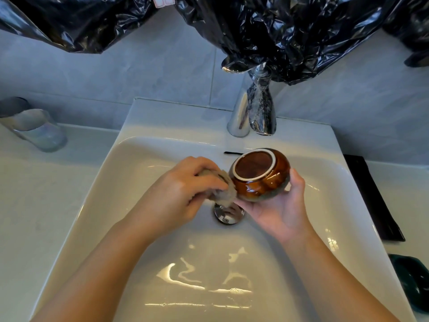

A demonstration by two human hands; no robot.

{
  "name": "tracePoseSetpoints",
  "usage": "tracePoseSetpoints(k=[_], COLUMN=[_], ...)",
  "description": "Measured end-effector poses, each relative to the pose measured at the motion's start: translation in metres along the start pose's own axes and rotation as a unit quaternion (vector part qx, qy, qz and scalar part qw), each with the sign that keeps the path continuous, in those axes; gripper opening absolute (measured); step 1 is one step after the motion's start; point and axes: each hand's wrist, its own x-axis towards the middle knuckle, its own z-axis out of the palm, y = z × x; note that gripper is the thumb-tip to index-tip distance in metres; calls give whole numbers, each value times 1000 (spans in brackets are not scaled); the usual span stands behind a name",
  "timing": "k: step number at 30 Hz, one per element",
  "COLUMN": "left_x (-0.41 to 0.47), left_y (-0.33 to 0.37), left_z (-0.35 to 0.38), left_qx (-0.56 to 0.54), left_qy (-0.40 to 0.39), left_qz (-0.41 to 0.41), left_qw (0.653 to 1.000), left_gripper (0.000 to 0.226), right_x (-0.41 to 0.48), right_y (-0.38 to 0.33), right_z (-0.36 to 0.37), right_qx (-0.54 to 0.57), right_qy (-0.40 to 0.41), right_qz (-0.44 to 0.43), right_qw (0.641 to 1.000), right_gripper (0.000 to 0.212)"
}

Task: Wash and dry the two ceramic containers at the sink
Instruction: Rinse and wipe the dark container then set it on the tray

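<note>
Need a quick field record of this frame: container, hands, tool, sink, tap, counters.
container: brown glazed, tilted, base toward the camera
left hand: grips a tan scrub pad against the container's side
right hand: holds the container from below, thumb on its side
sink: white, chrome drain under the hands
tap: chrome, black plastic draped beside it, no stream visible
counter left: clear glass
counter right: black mat, dark green object near the frame edge

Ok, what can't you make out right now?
All head view.
Inside of the brown container: base faces camera, mouth turned away.
Most of the scrub pad: covered by the left hand fingers.
The dark green object: cut off by right edge, unidentifiable.
Top of the tap: wrapped in black plastic.
</note>
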Motion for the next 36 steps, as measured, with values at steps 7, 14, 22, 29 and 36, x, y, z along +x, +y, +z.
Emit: tracePoseSetpoints(k=[7,14,22,29,36], left_x=[8,11,6,6,3], left_y=[11,16,17,7,11], left_z=[6,10,2,2,-15], left_qx=[-57,-52,-118,-52,-156], left_qy=[116,103,38,67,13], left_qz=[-186,-168,-97,-109,-135], left_qw=[974,979,988,990,978], left_gripper=[31,30,30,28,29], right_x=[0,2,5,5,5], right_y=[17,25,20,25,17], right_z=[4,8,7,7,7], right_qx=[-136,-220,-204,-169,-155], right_qy=[-52,-23,-26,-41,-29], right_qz=[33,36,3,12,50], right_qw=[989,975,979,985,986], right_gripper=[71,93,103,103,90])
